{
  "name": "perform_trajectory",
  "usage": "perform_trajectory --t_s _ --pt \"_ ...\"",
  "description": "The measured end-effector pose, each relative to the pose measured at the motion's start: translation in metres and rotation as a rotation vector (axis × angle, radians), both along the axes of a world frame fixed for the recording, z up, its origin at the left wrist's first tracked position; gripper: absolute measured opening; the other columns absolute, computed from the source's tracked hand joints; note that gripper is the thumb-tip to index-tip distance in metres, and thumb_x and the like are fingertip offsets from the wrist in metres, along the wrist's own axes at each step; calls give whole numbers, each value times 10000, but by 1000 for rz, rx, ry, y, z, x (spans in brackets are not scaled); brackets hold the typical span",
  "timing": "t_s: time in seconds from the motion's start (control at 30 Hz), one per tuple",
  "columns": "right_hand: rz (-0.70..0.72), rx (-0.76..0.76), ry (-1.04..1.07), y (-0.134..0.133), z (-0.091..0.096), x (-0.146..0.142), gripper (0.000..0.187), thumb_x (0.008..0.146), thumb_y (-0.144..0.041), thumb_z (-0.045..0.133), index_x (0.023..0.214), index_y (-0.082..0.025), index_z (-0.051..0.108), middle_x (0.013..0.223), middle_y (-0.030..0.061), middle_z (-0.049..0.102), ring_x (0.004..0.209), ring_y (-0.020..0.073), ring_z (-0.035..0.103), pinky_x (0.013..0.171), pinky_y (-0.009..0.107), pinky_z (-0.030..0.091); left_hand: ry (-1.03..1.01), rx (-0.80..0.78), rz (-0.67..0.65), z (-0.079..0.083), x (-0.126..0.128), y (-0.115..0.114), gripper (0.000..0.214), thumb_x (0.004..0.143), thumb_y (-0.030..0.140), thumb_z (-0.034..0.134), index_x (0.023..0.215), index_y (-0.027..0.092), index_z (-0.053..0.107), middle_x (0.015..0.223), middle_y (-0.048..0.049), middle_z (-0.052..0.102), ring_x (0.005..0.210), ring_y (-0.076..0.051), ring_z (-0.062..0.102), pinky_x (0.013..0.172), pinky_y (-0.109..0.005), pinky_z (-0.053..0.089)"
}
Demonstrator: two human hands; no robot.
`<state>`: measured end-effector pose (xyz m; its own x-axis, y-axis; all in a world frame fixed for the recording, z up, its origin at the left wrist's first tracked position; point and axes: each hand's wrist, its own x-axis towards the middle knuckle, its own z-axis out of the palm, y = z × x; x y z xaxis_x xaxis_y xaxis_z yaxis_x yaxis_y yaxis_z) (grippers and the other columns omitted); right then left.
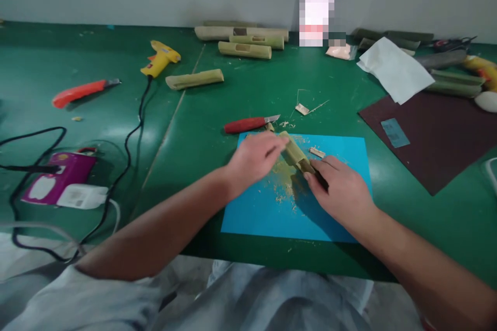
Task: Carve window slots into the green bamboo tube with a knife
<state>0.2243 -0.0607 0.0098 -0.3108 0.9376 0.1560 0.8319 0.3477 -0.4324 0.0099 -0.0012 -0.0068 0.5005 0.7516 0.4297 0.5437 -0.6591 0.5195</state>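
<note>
A short bamboo tube point(295, 152) lies tilted on a blue mat point(341, 201) near the table's front edge. My left hand point(254, 158) grips its far end. My right hand point(341, 191) is closed around a dark tool whose tip meets the tube's near end; most of the tool is hidden in the fist. Pale sawdust and shavings point(283, 181) lie on the mat under the tube. A small bamboo chip point(317, 152) rests just right of the tube.
A red-handled knife point(250, 124) lies just behind the mat. Farther back are several cut bamboo tubes point(244, 49), a yellow glue gun point(160, 58) with a black cord, and an orange cutter point(79, 92). Dark sandpaper point(438, 139) and white paper point(394, 70) sit right.
</note>
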Motion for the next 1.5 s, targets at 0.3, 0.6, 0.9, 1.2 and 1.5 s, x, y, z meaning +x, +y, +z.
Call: perform_trajectory --t_s 0.3,0.6,0.9,1.2,1.5 --pt "-6 -17 -51 0 4 -1 273 954 -315 484 1093 -166 665 963 98 675 860 222 643 687 331 474 54 -23 -32 5 -1 0 220 984 221 504 1076 167 696 960 -62 734 901 -169 691 806 -277 547" --pt "32 27 -137 -2 4 0 231 882 -342 601 1031 -174 651 940 87 668 814 217 644 625 312 449 -17 -54 54 3 -9 13 191 962 226 552 1042 161 714 1007 -72 737 932 -173 695 864 -301 548" --pt "25 -23 -5 -3 2 0 209 908 -325 549 986 -172 667 881 69 663 798 200 636 646 307 454 26 0 77 2 -7 7 197 969 233 535 1025 154 707 969 -69 735 908 -177 696 832 -297 552" --pt "21 -45 3 -3 1 -2 203 915 -316 536 975 -169 663 900 75 662 803 199 632 646 306 450 62 0 -15 1 -2 -3 211 984 229 496 1016 170 696 963 -66 735 896 -176 696 799 -289 551" --pt "25 -72 -10 -3 2 -2 195 916 -313 543 964 -164 659 891 73 652 808 201 630 653 308 444 118 6 -90 0 -2 -4 252 997 241 459 1062 166 690 911 -57 725 843 -159 683 755 -259 544"
